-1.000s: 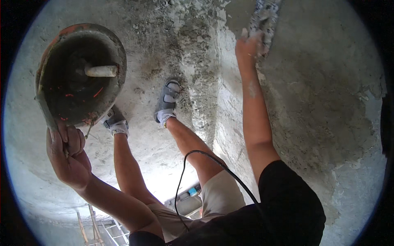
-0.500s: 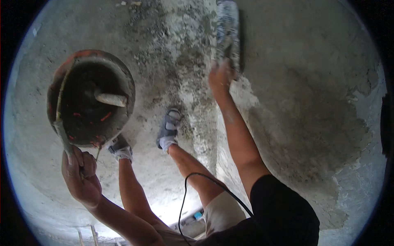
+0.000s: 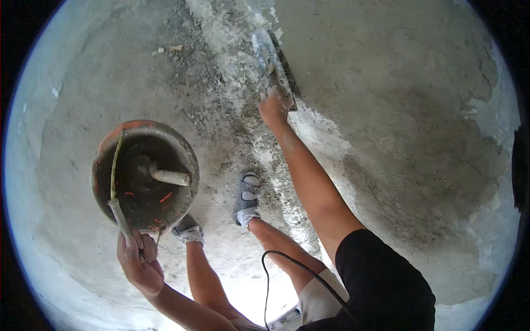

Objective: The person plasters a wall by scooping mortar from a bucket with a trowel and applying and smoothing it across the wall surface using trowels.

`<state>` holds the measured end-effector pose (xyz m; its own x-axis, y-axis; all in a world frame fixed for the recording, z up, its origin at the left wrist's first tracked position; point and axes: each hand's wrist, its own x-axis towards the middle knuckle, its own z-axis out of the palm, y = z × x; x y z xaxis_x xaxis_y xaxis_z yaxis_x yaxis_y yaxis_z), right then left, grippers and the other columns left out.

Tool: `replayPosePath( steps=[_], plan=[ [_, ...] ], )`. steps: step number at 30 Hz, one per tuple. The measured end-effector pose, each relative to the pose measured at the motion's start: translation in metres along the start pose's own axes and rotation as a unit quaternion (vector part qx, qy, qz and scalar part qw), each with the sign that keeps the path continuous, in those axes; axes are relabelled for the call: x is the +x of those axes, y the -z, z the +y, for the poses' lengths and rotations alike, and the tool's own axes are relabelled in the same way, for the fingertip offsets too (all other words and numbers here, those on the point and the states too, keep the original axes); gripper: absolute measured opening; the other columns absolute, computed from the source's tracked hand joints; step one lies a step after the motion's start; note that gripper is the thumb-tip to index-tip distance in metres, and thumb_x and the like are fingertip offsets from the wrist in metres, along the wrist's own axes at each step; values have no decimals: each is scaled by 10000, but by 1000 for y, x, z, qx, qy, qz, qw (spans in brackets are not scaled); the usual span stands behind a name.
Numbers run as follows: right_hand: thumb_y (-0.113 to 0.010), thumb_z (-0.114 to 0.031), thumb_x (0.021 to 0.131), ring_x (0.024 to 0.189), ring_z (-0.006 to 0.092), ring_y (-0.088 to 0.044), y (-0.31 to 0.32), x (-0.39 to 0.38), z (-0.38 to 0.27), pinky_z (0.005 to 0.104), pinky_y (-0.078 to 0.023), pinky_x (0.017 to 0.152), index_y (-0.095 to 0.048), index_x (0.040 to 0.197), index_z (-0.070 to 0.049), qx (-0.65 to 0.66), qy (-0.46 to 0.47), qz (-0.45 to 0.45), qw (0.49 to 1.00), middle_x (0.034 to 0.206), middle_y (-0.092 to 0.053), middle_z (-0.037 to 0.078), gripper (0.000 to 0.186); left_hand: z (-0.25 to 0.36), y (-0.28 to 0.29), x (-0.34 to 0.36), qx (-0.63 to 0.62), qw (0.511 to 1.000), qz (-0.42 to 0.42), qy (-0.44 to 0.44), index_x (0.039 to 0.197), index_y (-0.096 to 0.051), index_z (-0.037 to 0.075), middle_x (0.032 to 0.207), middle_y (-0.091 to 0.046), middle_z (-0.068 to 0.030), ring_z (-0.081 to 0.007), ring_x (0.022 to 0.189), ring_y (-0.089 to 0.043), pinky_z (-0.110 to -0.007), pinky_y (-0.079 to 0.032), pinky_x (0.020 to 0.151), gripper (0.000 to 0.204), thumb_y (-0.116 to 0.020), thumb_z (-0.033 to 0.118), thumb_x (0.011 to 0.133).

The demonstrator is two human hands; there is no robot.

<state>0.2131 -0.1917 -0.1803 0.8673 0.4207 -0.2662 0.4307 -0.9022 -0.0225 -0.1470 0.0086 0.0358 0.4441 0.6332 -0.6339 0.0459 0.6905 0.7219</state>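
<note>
My left hand (image 3: 139, 262) is closed around the pale grip of the bail handle (image 3: 120, 216) on a round bucket (image 3: 190, 151). Orange shows on the bucket's grey-crusted rim. Dark wet-looking mortar (image 3: 142, 205) lies inside, and a tool's pale round handle (image 3: 172, 177) sticks up from it. Farther off, my right hand (image 3: 275, 106) grips a long plastering trowel (image 3: 266, 51) by its handle. The trowel's blade, smeared whitish, lies along the border between a rough pale strip and smoother grey plaster. Whether the blade touches the surface, I cannot tell.
Loose crumbs and grit (image 3: 204, 83) lie on the grey floor (image 3: 132, 71), with a small tan chip (image 3: 176, 48) beyond. At right spreads a plastered surface (image 3: 381, 60) with a darker patch. My sandalled feet (image 3: 247, 198) stand near the bucket. A black cable (image 3: 287, 255) loops by my waist.
The trowel has swung left and now slants, its far end pointing up-left. My view has shifted, so the bucket and feet appear lower and more to the right. Both hands keep their grips.
</note>
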Motion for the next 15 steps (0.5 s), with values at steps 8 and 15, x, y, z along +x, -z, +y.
replayPosePath(
  steps=[8,15],
  plan=[
    [-555,-203,905,813,407,-590,107,14,10,572,-329,768,-465,1011,45,98,15,201,975,848,-601,240,284,4,-16,1,-10,1000,-5,-12,776,-375,80,602,-252,39,-46,494,-189,-235,-133,465,246,-406,237,962],
    [-608,-176,878,874,348,-593,59,8,7,523,-373,828,-506,1058,42,-9,3,153,988,888,-613,198,301,5,-10,5,-4,1000,-1,-17,783,-376,75,580,-232,47,-45,491,-178,-235,-129,470,245,-404,242,960]
  ],
)
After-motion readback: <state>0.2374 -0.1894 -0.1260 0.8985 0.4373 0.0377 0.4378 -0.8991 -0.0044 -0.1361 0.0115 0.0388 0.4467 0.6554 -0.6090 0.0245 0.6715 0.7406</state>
